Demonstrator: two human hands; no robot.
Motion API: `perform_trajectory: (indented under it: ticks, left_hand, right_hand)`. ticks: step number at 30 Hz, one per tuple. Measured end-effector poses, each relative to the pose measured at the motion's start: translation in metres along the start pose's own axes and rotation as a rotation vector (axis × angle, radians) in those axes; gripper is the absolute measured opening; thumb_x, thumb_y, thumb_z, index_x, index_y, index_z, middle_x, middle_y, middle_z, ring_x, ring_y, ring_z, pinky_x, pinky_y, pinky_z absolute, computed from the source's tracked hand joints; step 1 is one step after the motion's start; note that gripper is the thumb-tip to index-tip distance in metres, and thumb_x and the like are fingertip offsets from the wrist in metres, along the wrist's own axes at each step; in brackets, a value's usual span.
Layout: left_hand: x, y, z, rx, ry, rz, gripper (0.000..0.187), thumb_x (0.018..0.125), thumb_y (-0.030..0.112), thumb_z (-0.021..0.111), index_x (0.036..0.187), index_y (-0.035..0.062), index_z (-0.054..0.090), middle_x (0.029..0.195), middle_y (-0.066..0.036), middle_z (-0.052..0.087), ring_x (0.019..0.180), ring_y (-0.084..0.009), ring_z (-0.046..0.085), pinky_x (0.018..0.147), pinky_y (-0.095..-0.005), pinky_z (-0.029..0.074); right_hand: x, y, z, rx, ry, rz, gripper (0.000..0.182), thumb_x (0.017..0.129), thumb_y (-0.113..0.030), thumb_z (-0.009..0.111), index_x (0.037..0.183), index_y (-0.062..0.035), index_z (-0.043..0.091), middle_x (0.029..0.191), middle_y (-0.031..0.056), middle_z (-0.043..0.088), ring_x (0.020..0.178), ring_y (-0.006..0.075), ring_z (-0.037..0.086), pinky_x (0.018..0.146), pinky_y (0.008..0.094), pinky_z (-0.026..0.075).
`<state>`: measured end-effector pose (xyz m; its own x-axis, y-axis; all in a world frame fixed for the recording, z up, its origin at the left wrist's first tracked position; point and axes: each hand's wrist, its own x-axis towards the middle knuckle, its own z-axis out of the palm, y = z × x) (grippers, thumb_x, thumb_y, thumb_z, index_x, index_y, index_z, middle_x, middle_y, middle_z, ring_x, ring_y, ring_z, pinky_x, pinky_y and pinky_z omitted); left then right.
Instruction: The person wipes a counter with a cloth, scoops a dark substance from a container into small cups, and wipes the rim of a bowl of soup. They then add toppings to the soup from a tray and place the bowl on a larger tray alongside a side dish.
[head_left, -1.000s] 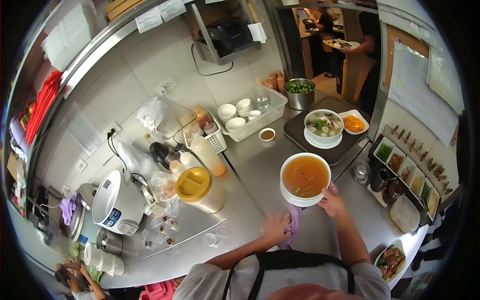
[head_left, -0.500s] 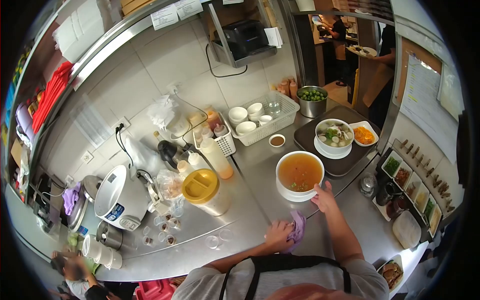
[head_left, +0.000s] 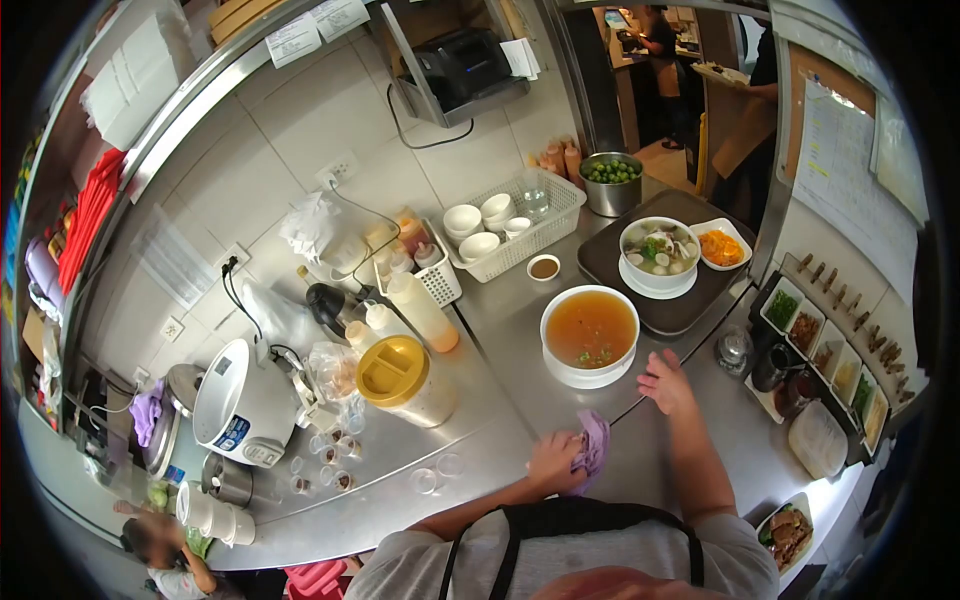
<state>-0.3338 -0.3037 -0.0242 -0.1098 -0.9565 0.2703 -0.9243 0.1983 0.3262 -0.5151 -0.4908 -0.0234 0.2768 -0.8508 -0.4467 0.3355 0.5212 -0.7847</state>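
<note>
A large white bowl of orange-brown broth [head_left: 590, 328] stands on a white saucer on the steel counter. Just right of its lower rim, my right hand [head_left: 668, 383] is open with its fingers apart, touching nothing. Lower left, my left hand [head_left: 556, 462] is closed on a purple cloth [head_left: 594, 448] resting at the counter. Behind the broth, a dark tray [head_left: 660, 317] bears a white bowl of soup with greens and white pieces [head_left: 658, 250] and a small dish of orange shreds [head_left: 722, 246]. A small cup of brown sauce [head_left: 543, 268] sits left of the tray.
White bowls stand in a basket [head_left: 520, 240] at the back. Squeeze bottles [head_left: 420, 312] and a yellow-lidded jar [head_left: 400, 385] are on the left, near a rice cooker [head_left: 245, 405]. Topping containers [head_left: 822, 350] line the right side. People are beyond the pass opening and at lower left.
My right hand has let go of the broth bowl's rim and moved off to the right, its fingers spreading. The view has shifted slightly.
</note>
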Motion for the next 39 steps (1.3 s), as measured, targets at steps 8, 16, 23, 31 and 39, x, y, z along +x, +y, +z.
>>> perform_trajectory:
  ticks: [8,16,23,31,39]
  left_hand:
    - [-0.001,0.001,-0.001,0.012,0.014,0.011,0.045,0.054,0.024,0.061,0.094,0.0067,0.054,0.100,-0.011,0.047,0.094,-0.0300,0.041,0.077,-0.0400,0.036]
    - [0.000,0.001,-0.005,0.004,0.032,0.043,0.048,0.056,0.024,0.061,0.099,0.0054,0.053,0.102,-0.012,0.047,0.092,-0.0313,0.044,0.074,-0.0415,0.038]
    - [0.002,0.003,-0.005,-0.071,-0.004,0.067,0.048,0.054,0.024,0.061,0.098,0.0076,0.052,0.100,-0.011,0.047,0.092,-0.0313,0.041,0.076,-0.0405,0.035]
    - [0.008,0.008,0.005,0.083,0.046,0.163,0.041,0.053,0.016,0.059,0.092,0.0044,0.051,0.094,-0.017,0.047,0.088,-0.0332,0.042,0.076,-0.0433,0.032]
    - [0.006,-0.002,0.013,0.051,0.090,0.204,0.037,0.056,0.017,0.057,0.091,0.0059,0.052,0.090,-0.012,0.047,0.086,-0.0309,0.043,0.077,-0.0425,0.032]
  right_hand:
    - [-0.017,-0.038,-0.042,0.073,0.030,-0.190,0.062,0.077,-0.034,0.058,0.126,-0.0143,0.025,0.102,0.0071,0.042,0.081,0.0198,0.048,0.069,0.0343,0.041]
    - [-0.039,-0.085,-0.066,-0.066,0.076,-0.354,0.053,0.079,-0.029,0.055,0.124,-0.0124,0.032,0.093,0.0013,0.048,0.073,0.0105,0.050,0.061,0.0237,0.042]
    - [-0.070,-0.180,-0.123,-0.345,0.334,-0.699,0.035,0.083,-0.021,0.049,0.115,-0.0077,0.045,0.075,-0.0031,0.048,0.062,0.0041,0.045,0.052,0.0170,0.036]
    - [-0.102,-0.266,-0.252,-1.138,0.880,-0.946,0.029,0.078,-0.023,0.050,0.099,-0.0052,0.058,0.083,0.0126,0.061,0.076,0.0246,0.058,0.070,0.0316,0.044]
    - [-0.075,-0.265,-0.273,-1.567,1.254,-0.730,0.023,0.076,-0.022,0.051,0.096,-0.0142,0.060,0.089,0.0085,0.060,0.084,0.0241,0.056,0.072,0.0362,0.045]
